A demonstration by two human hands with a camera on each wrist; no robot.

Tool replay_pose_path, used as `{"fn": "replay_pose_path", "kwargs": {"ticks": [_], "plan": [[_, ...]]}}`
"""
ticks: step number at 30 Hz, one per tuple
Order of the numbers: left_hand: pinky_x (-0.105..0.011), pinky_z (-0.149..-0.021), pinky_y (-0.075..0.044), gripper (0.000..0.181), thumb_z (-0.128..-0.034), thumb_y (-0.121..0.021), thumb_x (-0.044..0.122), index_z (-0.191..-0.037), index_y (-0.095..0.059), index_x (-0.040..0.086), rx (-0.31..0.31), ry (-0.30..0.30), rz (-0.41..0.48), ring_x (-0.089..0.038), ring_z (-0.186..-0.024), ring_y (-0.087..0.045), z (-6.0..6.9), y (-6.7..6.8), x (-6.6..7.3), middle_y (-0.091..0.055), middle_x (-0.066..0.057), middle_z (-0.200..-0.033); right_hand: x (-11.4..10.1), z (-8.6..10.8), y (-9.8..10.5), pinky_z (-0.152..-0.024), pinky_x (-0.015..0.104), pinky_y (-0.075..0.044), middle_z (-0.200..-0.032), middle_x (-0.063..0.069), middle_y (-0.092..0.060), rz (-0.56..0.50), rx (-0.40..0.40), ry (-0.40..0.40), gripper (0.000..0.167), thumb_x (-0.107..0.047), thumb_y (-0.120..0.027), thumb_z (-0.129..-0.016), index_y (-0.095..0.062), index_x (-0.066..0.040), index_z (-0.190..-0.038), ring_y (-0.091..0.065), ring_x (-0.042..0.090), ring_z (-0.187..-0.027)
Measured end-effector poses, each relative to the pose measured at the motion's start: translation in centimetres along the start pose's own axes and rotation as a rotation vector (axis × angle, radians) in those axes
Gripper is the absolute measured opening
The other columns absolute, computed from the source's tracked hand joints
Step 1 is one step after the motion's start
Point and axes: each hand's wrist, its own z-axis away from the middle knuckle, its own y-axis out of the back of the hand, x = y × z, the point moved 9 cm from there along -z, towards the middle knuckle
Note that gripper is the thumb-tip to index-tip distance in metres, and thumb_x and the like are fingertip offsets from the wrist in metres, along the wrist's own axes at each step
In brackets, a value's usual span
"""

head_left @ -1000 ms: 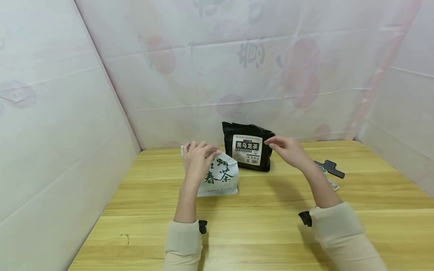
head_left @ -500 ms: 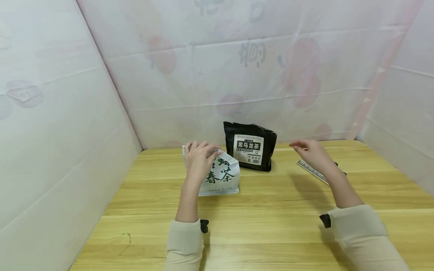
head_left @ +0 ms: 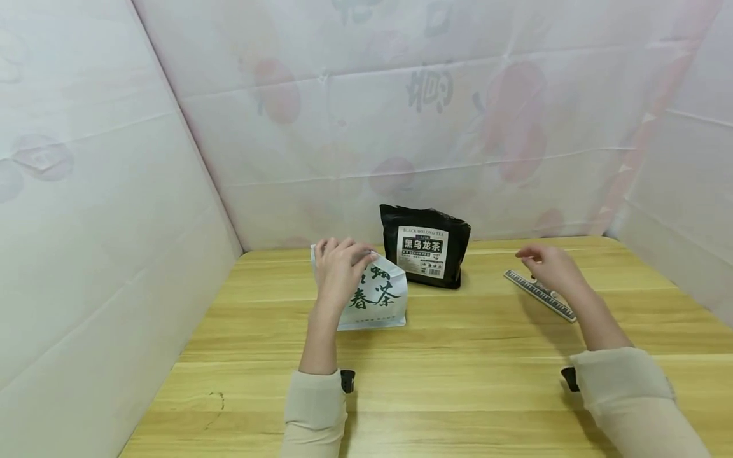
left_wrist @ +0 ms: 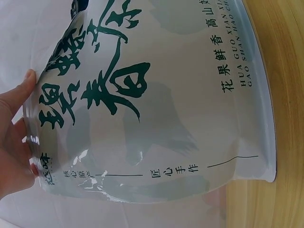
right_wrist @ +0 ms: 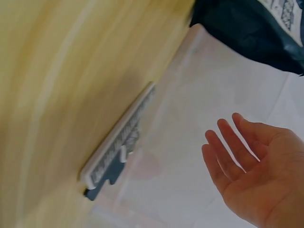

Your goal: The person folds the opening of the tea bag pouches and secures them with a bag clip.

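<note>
My left hand (head_left: 339, 270) grips the folded top edge of a white tea bag (head_left: 380, 299) with green characters, which stands on the table. In the left wrist view the thumb (left_wrist: 26, 85) lies at the bag's upper edge, with the other fingers partly hidden. My right hand (head_left: 552, 270) hovers with nothing in it, its fingers loosely bent and spread in the right wrist view. Below it lies a long white bag clip (head_left: 538, 292) with a black patterned strip. A dark clip (right_wrist: 111, 171) lies against it, mostly hidden by the hand in the head view.
A black oolong tea bag (head_left: 426, 248) with a white label stands behind the white bag, near the back cloth. The wood-grain table (head_left: 446, 381) is enclosed by pale printed cloth (head_left: 355, 140) at the back and sides.
My right hand has moved right, away from the black tea bag to above the clips. The left hand stays on the white tea bag.
</note>
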Motion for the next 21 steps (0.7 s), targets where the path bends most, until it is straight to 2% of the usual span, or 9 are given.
{"fn": "replay_pose_path", "kwargs": {"ticks": [5, 9, 14, 18, 21], "plan": [[-0.042, -0.102, -0.018, 0.016, -0.0829, -0.066, 0.031, -0.094, -0.072, 0.022, -0.001, -0.004, -0.001, -0.018, -0.087, -0.047, 0.0, 0.0, 0.0, -0.062, 0.008, -0.085, 1.4, 0.0, -0.3, -0.073, 0.054, -0.044, -0.108, 0.033, -0.055, 0.002, -0.016, -0.014, 0.027, -0.010, -0.048, -0.094, -0.056, 0.008, -0.113, -0.055, 0.045, -0.092], [-0.041, -0.102, -0.018, 0.016, -0.0832, -0.066, 0.031, -0.094, -0.072, 0.022, -0.008, -0.001, -0.011, -0.018, -0.087, -0.047, 0.0, 0.0, -0.1, -0.062, 0.008, -0.086, 2.5, 0.0, -0.6, -0.073, 0.054, -0.044, -0.110, 0.034, -0.053, 0.016, -0.040, -0.036, 0.029, -0.011, -0.049, -0.093, -0.054, 0.010, -0.113, -0.052, 0.049, -0.095], [-0.041, -0.103, -0.018, 0.016, -0.0831, -0.066, 0.032, -0.094, -0.072, 0.023, -0.009, 0.006, -0.012, -0.018, -0.087, -0.047, 0.1, 0.0, -0.1, -0.062, 0.008, -0.085, 4.5, 0.2, -1.1, -0.076, 0.057, -0.039, -0.114, 0.033, -0.050, 0.043, -0.090, -0.146, 0.034, -0.013, -0.049, -0.090, -0.051, 0.011, -0.114, -0.046, 0.051, -0.099], [-0.041, -0.103, -0.018, 0.017, -0.0833, -0.065, 0.032, -0.095, -0.072, 0.022, -0.015, 0.010, -0.008, -0.017, -0.087, -0.046, 0.1, 0.0, 0.0, -0.062, 0.008, -0.086, 6.0, 0.5, -1.4, -0.070, 0.051, -0.042, -0.112, 0.033, -0.051, 0.054, -0.126, -0.240, 0.036, -0.014, -0.050, -0.088, -0.049, 0.011, -0.114, -0.049, 0.048, -0.096], [-0.041, -0.103, -0.018, 0.018, -0.0833, -0.065, 0.032, -0.095, -0.072, 0.021, -0.015, 0.011, -0.009, -0.017, -0.087, -0.046, 0.1, 0.0, 0.0, -0.062, 0.008, -0.086, 6.9, 0.8, -1.9, -0.064, 0.046, -0.042, -0.110, 0.033, -0.051, 0.070, -0.182, -0.280, 0.039, -0.017, -0.051, -0.088, -0.048, 0.011, -0.114, -0.052, 0.044, -0.090]]}}
